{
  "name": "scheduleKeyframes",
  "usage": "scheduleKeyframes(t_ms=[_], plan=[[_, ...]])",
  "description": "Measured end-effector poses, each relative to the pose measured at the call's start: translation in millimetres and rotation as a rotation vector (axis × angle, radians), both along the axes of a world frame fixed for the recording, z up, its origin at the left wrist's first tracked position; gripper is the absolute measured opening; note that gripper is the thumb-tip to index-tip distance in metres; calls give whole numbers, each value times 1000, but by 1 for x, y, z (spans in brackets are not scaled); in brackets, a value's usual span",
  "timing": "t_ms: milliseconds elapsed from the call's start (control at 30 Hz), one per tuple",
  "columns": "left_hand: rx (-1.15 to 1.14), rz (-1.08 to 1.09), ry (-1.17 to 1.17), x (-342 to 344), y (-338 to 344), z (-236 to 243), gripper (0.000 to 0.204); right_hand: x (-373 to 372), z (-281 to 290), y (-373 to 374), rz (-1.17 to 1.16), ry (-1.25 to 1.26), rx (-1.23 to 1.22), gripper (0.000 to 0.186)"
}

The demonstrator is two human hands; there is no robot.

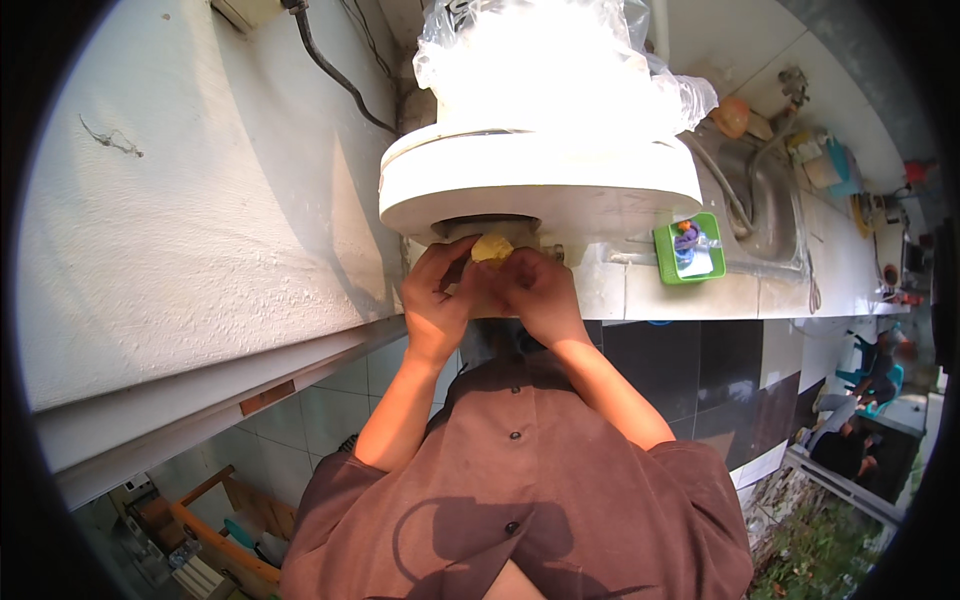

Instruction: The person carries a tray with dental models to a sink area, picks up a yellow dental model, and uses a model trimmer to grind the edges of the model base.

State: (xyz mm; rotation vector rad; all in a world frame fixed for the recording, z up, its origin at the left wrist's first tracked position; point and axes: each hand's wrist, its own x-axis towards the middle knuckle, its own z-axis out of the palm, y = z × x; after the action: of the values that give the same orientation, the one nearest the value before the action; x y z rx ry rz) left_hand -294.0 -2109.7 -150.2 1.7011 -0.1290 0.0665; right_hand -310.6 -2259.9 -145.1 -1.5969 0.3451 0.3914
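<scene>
A small yellow, rounded lump (491, 248) is held up between my two hands, just in front of the white machine's lower opening. My left hand (438, 288) pinches it from the left with thumb and fingertips. On the other side my right hand (538, 290) has its fingers curled against the lump's right edge. What the lump is made of cannot be told. Above both hands bulges the rounded white housing of the machine (540, 165), with a dark recess (490, 222) on its underside. Clear plastic (560, 60), washed out by bright sun, covers the top.
A green plastic basket (690, 275) with small items sits on the tiled counter to the right. Beyond it is a metal sink (775, 215) with a hose. A white wall (200, 220) stands close on the left, with a black cable (335, 65). People (850, 440) are far right.
</scene>
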Motion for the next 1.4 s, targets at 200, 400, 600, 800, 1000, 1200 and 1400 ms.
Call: scheduleKeyframes(t_ms=[200, 400, 600, 800, 1000, 1200, 1400], plan=[[303, 63, -99, 0, 3, -2, 26, -6, -13, -3, -54, -739, -375, 39], [227, 139, -205, 0, -11, -1, 24, 5, -36, -10, -125, -744, -529, 27], [701, 228, -308, -7, -5, -20, 26, 7, -31, -15, -259, -621, -486, 19], [741, 201, -433, 2, -10, -28, 14, 5, -21, -13, -242, -552, -464, 23], [696, 217, -463, 4, -10, -31, 12, 10, -8, -19, -21, -461, -768, 39], [645, 239, -470, 8, -11, -34, 11, 12, -12, -11, -16, -478, -849, 42], [662, 273, -398, 8, -9, -34, 10, 16, -22, -3, -39, -522, -843, 40]])
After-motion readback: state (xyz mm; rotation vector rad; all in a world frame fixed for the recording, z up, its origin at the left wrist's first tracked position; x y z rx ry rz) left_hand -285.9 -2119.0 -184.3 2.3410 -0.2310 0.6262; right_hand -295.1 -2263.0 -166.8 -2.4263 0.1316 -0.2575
